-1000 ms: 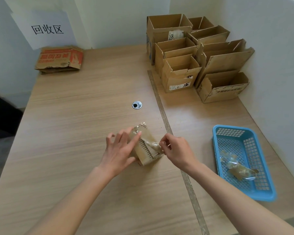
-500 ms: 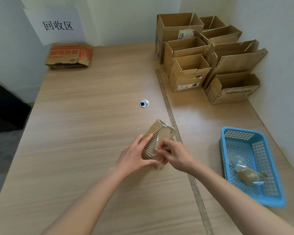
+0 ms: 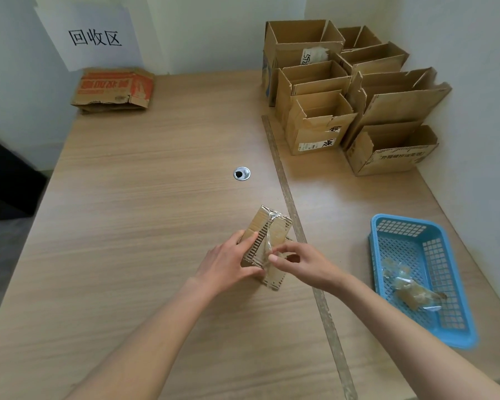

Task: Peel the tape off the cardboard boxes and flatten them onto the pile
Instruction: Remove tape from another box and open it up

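1. A white paper sign [image 3: 94, 39] on the wall reads "回收区". Below it, at the far left corner of the counter [image 3: 145, 197], lies the pile of flattened cardboard [image 3: 113, 89] with red print too blurred to read.
2. The upright boxes [image 3: 352, 93] at the far right carry a white label with black characters on the nearest one and a line of dark print on the lowest right one; neither is legible.
3. The small cardboard box [image 3: 267, 243] stands tilted on the counter, just left of the metal strip [image 3: 289, 197], with a clear tape strip [image 3: 267, 241] running along its corrugated edge.
4. The left hand [image 3: 228, 262] grips the box from the left, fingers [image 3: 250, 238] curled against its side and thumb below.
5. The right hand [image 3: 303, 262] pinches the tape's lower end between thumb and forefinger, against the box's near face.
6. Against half a second ago, the box stands more upright and the right hand's pinch sits lower on it.
7. A blue basket [image 3: 451, 284] at right holds crumpled tape scraps [image 3: 410, 293].
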The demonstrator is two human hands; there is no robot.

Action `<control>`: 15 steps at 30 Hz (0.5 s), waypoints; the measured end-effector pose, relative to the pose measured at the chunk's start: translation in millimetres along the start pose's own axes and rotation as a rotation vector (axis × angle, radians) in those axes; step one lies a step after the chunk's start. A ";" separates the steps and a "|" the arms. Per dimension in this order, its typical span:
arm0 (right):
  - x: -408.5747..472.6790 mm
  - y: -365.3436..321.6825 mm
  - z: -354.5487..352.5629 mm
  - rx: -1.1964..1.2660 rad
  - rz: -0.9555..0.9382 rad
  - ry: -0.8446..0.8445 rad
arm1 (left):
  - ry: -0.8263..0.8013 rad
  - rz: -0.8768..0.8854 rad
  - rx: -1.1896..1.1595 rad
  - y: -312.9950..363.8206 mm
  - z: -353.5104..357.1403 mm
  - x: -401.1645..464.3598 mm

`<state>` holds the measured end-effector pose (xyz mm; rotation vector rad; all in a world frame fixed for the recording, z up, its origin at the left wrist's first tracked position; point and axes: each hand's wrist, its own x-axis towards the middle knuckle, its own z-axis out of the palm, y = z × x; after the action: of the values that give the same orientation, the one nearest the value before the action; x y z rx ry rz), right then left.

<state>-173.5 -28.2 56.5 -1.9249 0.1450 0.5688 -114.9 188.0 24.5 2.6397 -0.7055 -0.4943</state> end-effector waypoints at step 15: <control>2.2 -2.7 34.6 -0.520 -0.066 0.485 | 0.101 -0.128 -0.055 11.4 12.9 -3.1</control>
<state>-181.7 4.2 46.9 -2.5406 0.2594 0.0796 -127.5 177.3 18.7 2.6478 -0.4882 -0.4056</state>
